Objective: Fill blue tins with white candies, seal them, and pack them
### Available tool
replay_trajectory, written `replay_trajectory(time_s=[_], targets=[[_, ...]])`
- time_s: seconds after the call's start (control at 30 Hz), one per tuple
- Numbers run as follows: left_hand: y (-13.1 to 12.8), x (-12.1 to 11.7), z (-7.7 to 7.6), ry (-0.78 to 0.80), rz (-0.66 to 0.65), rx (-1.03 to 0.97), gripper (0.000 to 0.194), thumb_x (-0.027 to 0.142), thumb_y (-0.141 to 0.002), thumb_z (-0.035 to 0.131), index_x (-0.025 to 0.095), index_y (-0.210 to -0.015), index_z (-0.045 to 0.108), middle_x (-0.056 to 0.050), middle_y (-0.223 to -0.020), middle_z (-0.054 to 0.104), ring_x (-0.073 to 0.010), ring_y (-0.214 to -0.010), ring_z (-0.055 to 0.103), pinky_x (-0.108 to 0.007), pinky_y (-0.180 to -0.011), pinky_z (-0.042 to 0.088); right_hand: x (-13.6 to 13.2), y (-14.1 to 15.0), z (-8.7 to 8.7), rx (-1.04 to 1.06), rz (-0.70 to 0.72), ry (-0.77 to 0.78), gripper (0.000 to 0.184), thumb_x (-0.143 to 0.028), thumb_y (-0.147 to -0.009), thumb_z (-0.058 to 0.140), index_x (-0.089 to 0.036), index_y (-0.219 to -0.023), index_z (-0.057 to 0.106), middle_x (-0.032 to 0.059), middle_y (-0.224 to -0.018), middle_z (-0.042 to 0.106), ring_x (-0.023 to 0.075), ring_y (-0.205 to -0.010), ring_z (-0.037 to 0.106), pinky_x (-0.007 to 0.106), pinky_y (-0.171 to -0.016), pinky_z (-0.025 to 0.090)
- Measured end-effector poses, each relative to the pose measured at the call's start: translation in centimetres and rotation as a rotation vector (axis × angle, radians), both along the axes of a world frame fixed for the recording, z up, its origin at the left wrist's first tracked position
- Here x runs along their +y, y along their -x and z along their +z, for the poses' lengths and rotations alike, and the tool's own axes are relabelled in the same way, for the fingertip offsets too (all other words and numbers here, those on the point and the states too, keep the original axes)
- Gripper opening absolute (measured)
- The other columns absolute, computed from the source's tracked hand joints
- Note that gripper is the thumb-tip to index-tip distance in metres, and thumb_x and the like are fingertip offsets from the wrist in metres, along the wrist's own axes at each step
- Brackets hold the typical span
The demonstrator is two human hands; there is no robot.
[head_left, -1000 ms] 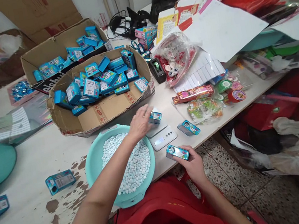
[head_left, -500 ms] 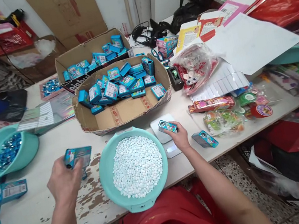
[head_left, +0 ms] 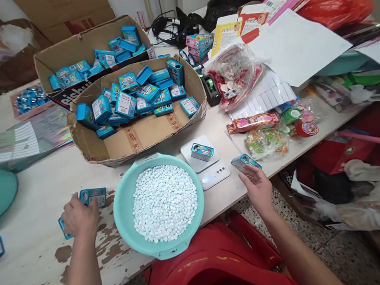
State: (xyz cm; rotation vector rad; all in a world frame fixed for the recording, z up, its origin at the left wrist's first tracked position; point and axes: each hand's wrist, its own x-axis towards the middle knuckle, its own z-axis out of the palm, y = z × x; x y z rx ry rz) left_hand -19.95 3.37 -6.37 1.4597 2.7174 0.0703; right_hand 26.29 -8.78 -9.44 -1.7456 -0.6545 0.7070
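Holding white pellets [head_left: 165, 202], the basin [head_left: 123, 212] adjoins the scale [head_left: 214, 176].

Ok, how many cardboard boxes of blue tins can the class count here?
2: the front box, beyond the middle bowl, and the back box behind it, partly hidden.

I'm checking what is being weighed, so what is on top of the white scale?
One small blue container sits on the plate of the white scale. The patch of plate underneath is covered, so it cannot be seen.
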Motion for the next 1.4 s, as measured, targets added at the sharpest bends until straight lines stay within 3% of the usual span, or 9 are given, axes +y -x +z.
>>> replay_trajectory(time_s=[0.17,0.33,0.6,0.77,0.9,1.07,1.2,1.3,1.4], targets=[[-4.0,-1.2,1.8,-0.263,-0.269,-0.016,0.039,0.038,-0.081,0.051,0.017,-0.114,0.056,-0.012,-0.113,0.059,-0.0317,-0.107,0.052,-0.045,-0.089,0.043,-0.5,0.2,-0.2,0.018,-0.01,0.018,0.044,-0.042,-0.068,0.07,-0.016,-0.101,0.059,0.0105,-0.098,0.065,0.0208,-0.088,0.061,0.044,-0.086,0.048],[-11.6,-1.4,2.2,-0.341,-0.611,-0.254,0.032,0.039,-0.087,0.045,0.018,-0.107,0.06,-0.01,-0.106,0.064,-0.0242,-0.101,0.058,-0.035,-0.089,0.044,-0.5,0.3,-0.3,0.019,0.03,0.011,0.04,-0.042,-0.069,0.069,-0.016,-0.097,0.06,0.0104,-0.098,0.065,0.0203,-0.087,0.061,0.043,-0.085,0.049],[-20.3,-3.3,-2.8,0.123,-0.925,-0.399,0.022,0.03,-0.087,0.049,0.019,-0.103,0.058,-0.009,-0.103,0.063,-0.0244,-0.098,0.057,-0.036,-0.082,0.046,0.5,1.3,-0.8,0.004,0.117,-0.016,0.04,-0.042,-0.071,0.067,-0.017,-0.101,0.06,0.0106,-0.1,0.064,0.0204,-0.088,0.061,0.042,-0.082,0.049],[-18.3,-4.0,-3.4,0.196,-0.712,-0.737,0.009,0.025,-0.08,0.053,0.02,-0.085,0.058,-0.004,-0.089,0.061,-0.0185,-0.082,0.059,-0.029,-0.071,0.045,6.3,2.6,-1.4,-0.203,0.26,-0.058,0.059,-0.043,-0.066,0.071,-0.019,-0.117,0.055,0.0127,-0.119,0.056,0.024,-0.104,0.055,0.041,-0.085,0.047],[-16.1,-3.7,-2.7,0.152,-0.188,-1.408,0.024,0.04,-0.074,0.058,0.017,-0.079,0.054,0.001,-0.066,0.053,-0.0103,-0.054,0.05,-0.02,-0.046,0.035,10.6,3.7,-1.8,-0.174,0.365,-0.018,0.052,-0.046,-0.063,0.071,-0.017,-0.105,0.061,0.0089,-0.103,0.064,0.0243,-0.096,0.057,0.04,-0.086,0.044],[-16.9,-2.9,-1.2,0.0,0.32,-1.838,0.03,0.044,-0.072,0.057,0.017,-0.065,0.049,0.003,-0.054,0.05,-0.0053,-0.038,0.04,-0.017,-0.035,0.024,9.6,5.1,3.1,-0.254,0.399,-0.117,0.039,-0.044,-0.07,0.069,-0.02,-0.101,0.063,0.0041,-0.094,0.065,0.0209,-0.087,0.059,0.036,-0.083,0.046],[-19.0,-1.9,3.4,-0.298,0.298,-1.942,0.043,0.048,-0.073,0.061,0.019,-0.054,0.035,0.007,-0.043,0.034,-0.0042,-0.033,0.03,-0.018,-0.033,0.02,7.0,7.9,7.2,-0.32,0.626,-0.19,0.032,-0.038,-0.074,0.069,-0.025,-0.103,0.063,0.0044,-0.098,0.065,0.0223,-0.093,0.06,0.037,-0.084,0.047],[-20.5,-1.7,6.7,-0.567,0.178,-1.877,0.049,0.053,-0.077,0.059,0.019,-0.052,0.034,0.006,-0.043,0.033,-0.0058,-0.037,0.037,-0.02,-0.039,0.032,6.1,10.5,7.3,-0.332,0.758,-0.204,0.03,-0.036,-0.076,0.068,-0.027,-0.104,0.062,0.005,-0.099,0.065,0.0232,-0.095,0.06,0.037,-0.084,0.048],[-21.3,-1.8,7.8,-0.723,0.112,-1.764,0.049,0.054,-0.078,0.057,0.019,-0.051,0.038,0.004,-0.044,0.039,-0.0095,-0.046,0.049,-0.024,-0.05,0.041,5.8,12.3,6.3,-0.36,0.779,-0.218,0.03,-0.033,-0.077,0.067,-0.026,-0.105,0.061,0.0055,-0.099,0.065,0.0235,-0.095,0.06,0.037,-0.084,0.048]])
